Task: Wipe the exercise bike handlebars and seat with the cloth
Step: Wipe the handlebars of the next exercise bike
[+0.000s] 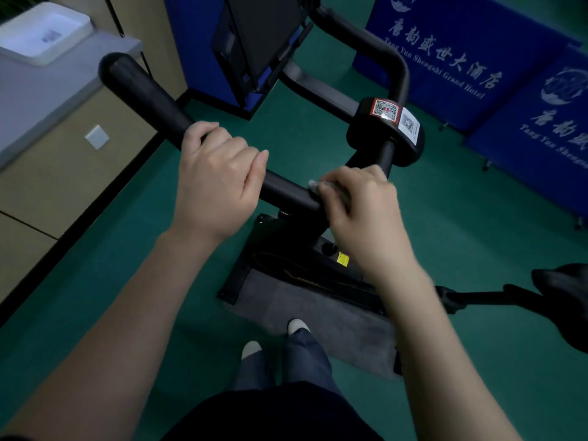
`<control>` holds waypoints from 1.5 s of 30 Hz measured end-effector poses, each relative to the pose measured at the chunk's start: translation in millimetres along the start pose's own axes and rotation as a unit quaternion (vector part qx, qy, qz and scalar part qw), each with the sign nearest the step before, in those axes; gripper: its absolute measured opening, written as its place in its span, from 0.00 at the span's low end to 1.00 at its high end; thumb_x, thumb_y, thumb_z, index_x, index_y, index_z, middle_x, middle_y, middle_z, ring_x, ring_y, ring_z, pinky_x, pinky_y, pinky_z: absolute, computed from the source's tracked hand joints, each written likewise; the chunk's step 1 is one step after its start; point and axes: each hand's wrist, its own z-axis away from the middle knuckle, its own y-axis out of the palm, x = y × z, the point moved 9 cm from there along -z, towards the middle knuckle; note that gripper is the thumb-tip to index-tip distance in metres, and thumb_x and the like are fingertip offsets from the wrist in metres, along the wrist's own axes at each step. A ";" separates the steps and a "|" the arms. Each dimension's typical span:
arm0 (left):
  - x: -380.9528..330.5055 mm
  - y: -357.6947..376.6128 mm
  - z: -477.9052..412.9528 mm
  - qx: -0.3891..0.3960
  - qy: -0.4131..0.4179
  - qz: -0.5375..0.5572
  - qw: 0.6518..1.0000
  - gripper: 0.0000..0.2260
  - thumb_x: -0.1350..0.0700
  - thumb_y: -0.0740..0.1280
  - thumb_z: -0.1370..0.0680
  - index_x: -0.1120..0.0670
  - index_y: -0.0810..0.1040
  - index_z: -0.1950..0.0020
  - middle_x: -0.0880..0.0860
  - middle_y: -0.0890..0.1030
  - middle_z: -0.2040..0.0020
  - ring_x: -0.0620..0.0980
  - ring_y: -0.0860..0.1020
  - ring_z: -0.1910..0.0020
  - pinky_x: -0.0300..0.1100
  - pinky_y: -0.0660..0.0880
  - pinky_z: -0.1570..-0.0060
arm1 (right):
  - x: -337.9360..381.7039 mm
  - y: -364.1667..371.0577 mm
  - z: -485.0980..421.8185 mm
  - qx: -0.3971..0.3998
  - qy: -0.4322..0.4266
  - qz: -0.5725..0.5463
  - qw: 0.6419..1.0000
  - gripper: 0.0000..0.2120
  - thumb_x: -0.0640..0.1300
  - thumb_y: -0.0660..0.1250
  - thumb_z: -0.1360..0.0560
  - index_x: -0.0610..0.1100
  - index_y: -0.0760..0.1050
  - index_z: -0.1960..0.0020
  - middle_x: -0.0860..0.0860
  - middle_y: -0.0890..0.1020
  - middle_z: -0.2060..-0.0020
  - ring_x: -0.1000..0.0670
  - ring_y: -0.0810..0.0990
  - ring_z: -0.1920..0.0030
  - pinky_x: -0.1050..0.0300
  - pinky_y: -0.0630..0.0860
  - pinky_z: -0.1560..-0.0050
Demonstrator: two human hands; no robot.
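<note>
Both hands are on the exercise bike. The left hand is curled round the left arm of the handlebars, knuckles up and thumb tucked against the bar. The right hand is closed over the cloth and presses it onto the same padded bar, just beside the centre stem. Only a small pale edge of the cloth shows at the fingertips; the rest is hidden under the hand. A short bare stretch of black bar lies between the two hands. Below them, two white shoe tips and blue trouser legs stand at the edge of a grey mat, which lies on the green floor and carries the bike's black base frame. The seat is at the right edge, only partly in view, well apart from both hands and touched by neither. Past the right hand, a black centre housing clamps the bar and carries two code stickers, one with a red border and one white. The right arm of the handlebars loops up and away behind it. Further off, a dark console panel stands above the stem. Blue banners with white lettering line the far right. At far left, a white tray rests on a grey surface, with a white wall plate on the panel beneath.
</note>
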 end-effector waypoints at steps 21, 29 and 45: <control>0.0 0.1 1.0 -0.022 -0.004 -0.009 1.000 0.18 0.57 0.56 0.18 0.58 0.77 0.65 0.53 0.78 0.68 0.55 0.74 0.63 0.46 0.62 0.40 | -10.1 -17.1 27.9 -0.126 0.015 -0.146 0.981 0.05 0.37 0.65 0.23 0.40 0.80 0.52 0.61 0.75 0.60 0.50 0.78 0.53 0.72 0.68 0.51; 1.1 0.5 0.5 -0.023 -0.008 -0.007 1.000 0.18 0.57 0.56 0.18 0.58 0.77 0.65 0.52 0.78 0.68 0.55 0.75 0.63 0.46 0.62 0.40 | -38.0 57.6 122.4 -0.049 0.344 -0.501 0.793 0.07 0.47 0.65 0.23 0.47 0.81 0.51 0.49 0.85 0.54 0.52 0.83 0.51 0.62 0.76 0.51; -0.6 -1.5 -0.8 -0.011 0.001 -0.009 1.000 0.18 0.57 0.56 0.18 0.59 0.78 0.63 0.54 0.78 0.67 0.55 0.74 0.62 0.47 0.63 0.40 | -2.5 119.4 66.7 -0.035 0.400 -0.785 0.472 0.15 0.28 0.58 0.25 0.32 0.72 0.39 0.42 0.82 0.52 0.49 0.82 0.54 0.59 0.79 0.50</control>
